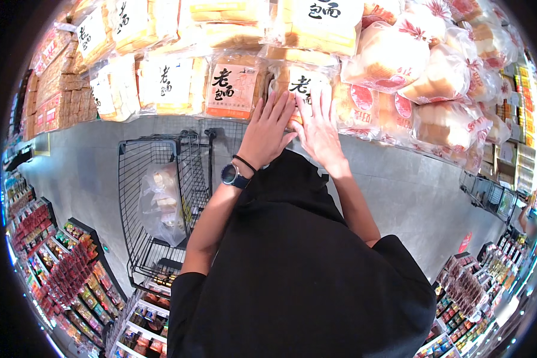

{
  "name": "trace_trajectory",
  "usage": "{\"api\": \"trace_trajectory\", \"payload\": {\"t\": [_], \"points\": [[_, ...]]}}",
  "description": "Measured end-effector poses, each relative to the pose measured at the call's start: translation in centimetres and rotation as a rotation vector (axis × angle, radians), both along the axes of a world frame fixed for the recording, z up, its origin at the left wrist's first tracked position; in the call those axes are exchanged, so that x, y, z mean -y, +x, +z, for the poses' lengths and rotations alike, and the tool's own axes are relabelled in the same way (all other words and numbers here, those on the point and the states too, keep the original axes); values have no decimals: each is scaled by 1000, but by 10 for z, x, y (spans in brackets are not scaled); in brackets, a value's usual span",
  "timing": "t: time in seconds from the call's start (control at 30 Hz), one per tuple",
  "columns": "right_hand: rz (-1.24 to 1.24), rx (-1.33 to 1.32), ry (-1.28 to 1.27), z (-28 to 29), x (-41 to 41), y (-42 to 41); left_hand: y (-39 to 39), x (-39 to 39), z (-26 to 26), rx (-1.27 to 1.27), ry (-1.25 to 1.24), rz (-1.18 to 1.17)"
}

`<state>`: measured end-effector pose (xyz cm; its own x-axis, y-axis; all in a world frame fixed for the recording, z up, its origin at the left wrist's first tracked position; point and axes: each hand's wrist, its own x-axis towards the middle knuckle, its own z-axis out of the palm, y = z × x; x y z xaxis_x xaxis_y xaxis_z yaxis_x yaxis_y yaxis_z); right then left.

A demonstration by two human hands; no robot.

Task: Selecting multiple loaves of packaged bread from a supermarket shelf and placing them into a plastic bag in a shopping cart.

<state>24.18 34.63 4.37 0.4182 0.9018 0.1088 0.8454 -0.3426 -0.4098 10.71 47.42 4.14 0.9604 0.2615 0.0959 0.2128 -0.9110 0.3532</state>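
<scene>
My left hand (270,127), with a watch and a black band at the wrist, lies with its fingers stretched over the left side of a plastic-wrapped bread package (300,74). My right hand (318,127) rests flat across that package's white label, covering its lower part. The two thumbs nearly meet at the front edge of the display. Just left of my left hand is a bread package with an orange label (232,87). To the right of my right hand stand bread bags with red prints (358,105).
A wire shopping cart (165,147) stands at my left, with a clear plastic bag of goods (161,203) inside. Boxed stacks (65,89) sit at the display's left end. Behind me are snack shelves (67,268). Another cart (492,192) is at far right.
</scene>
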Motion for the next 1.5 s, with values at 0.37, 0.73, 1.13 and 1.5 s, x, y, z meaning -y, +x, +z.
{"api": "trace_trajectory", "payload": {"t": [0.37, 0.73, 1.13, 1.5], "points": [[-59, -26, 579, 107, -33, 67, -12, 6, 31, 243, -417, 137], [10, 294, 208, 189, -183, 247, 8, 23, 34, 411, -758, 162], [162, 246, 235, 194, -222, 291, 7, 33, 24, 496, -684, 125], [213, 222, -151, 209, -227, 283, -1, 34, 16, 471, -883, 235]]}}
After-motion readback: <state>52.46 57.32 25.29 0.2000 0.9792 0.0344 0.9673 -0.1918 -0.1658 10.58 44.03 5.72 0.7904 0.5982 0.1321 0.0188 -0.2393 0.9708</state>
